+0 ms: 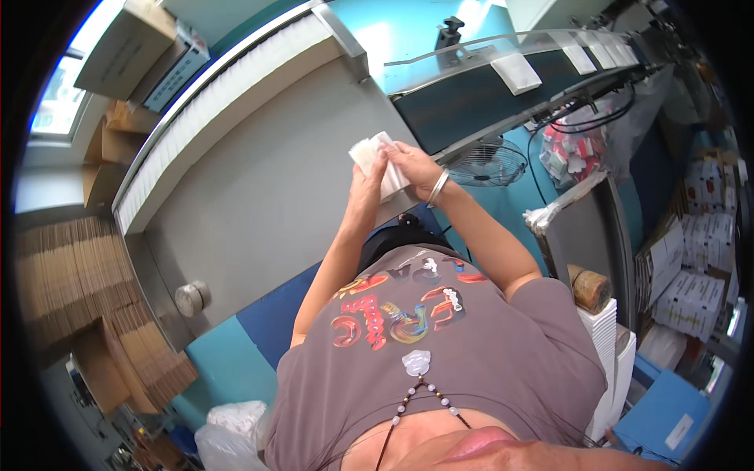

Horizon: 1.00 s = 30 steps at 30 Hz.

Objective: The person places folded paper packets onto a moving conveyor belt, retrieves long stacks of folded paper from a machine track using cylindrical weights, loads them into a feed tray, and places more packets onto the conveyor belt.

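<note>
Between my two hands is a small stack of white folded tissues, held over the near edge of a grey metal table. My left hand grips its left side with the thumb pointing up. From the right, my right hand closes its fingers on the upper part of the same stack. A light bracelet circles my right wrist. How the fingers lie behind the stack is hidden.
A long row of upright white tissues lines the table's far rail. On the dark conveyor belt at right lie several white packs. A floor fan stands below it; flattened cartons are stacked at left.
</note>
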Motion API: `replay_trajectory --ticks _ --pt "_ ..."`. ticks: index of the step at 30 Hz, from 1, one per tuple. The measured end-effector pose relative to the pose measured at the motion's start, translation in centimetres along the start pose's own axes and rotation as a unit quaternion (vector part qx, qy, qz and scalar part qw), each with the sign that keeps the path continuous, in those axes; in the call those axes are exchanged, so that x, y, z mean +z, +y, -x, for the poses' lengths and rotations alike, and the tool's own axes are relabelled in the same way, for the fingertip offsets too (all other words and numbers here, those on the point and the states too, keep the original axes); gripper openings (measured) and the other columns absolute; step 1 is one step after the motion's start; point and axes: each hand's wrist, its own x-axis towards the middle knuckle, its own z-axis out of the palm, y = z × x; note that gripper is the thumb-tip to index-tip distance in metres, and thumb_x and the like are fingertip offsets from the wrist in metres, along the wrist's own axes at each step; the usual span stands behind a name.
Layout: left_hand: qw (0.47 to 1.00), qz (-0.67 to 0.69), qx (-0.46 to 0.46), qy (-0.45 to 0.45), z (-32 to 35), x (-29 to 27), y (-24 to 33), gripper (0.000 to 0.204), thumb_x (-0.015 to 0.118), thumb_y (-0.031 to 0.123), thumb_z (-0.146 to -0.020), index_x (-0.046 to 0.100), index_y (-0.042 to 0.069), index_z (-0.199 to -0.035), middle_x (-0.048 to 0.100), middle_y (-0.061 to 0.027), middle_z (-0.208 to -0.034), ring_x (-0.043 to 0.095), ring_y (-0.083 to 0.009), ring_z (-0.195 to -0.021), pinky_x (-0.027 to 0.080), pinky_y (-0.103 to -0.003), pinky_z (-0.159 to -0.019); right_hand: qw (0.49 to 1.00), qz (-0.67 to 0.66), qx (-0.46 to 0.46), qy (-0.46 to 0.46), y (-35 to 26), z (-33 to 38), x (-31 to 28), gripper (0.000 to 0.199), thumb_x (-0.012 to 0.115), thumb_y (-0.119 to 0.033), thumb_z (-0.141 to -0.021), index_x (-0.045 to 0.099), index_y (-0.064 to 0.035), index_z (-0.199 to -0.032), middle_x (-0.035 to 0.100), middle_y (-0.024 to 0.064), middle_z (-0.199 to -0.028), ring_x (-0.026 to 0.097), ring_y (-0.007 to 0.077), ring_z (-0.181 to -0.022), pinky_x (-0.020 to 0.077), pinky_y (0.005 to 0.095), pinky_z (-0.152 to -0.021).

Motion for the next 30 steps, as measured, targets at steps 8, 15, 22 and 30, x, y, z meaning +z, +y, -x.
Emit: replay_trajectory --ticks 8,15,22,30 --pt "0.996 -0.083 0.013 0.018 -0.5 -0.9 -1.0 0.048 0.061 0.027 -0.088 0.044 0.0 -0.124 0.054 -0.0106 -0.112 0.053 -0.0176 -0.101 0.043 -0.032 -0.087 0.847 0.498 -0.129 0.136 -0.9 2.1 -0.2 0.037 0.058 -0.029 -0.079 0.056 -0.0009 -0.104 0.062 0.0261 -0.097 0.058 0.0432 -0.094 0.0472 0.0448 -0.084" --pt "0.973 -0.232 -0.005 0.0 0.2 -0.5 0.7 0.038 0.047 0.009 -0.081 0.052 -0.002 -0.117 0.059 -0.0117 -0.102 0.055 -0.0186 -0.094 0.043 -0.032 -0.084 0.928 -0.209 -0.186 0.248 -7.4 -3.9 -13.8 0.029 0.057 -0.01 -0.09 0.049 0.0057 -0.113 0.061 0.0163 -0.103 0.063 0.027 -0.095 0.0536 0.0401 -0.083" --pt "0.843 -0.504 0.19 -0.006 -0.9 1.4 0.4 0.043 0.048 0.009 -0.08 0.046 -0.004 -0.122 0.059 -0.02 -0.102 0.057 -0.0331 -0.098 0.041 -0.04 -0.089 0.981 -0.154 0.098 0.063 -7.5 0.6 -14.3 0.058 0.061 -0.046 -0.086 0.044 0.0057 -0.106 0.061 0.0205 -0.095 0.064 0.0293 -0.088 0.0563 0.0411 -0.075" --pt "0.566 -0.738 0.367 0.017 -3.0 6.4 -1.8 0.046 0.051 0.004 -0.078 0.045 -0.006 -0.123 0.053 -0.0192 -0.117 0.049 -0.031 -0.113 0.033 -0.047 -0.094 0.992 0.116 0.021 0.037 -6.5 0.5 -9.3 0.037 0.057 -0.009 -0.089 0.05 0.0058 -0.122 0.062 0.0116 -0.104 0.064 0.0164 -0.09 0.0561 0.0333 -0.075"
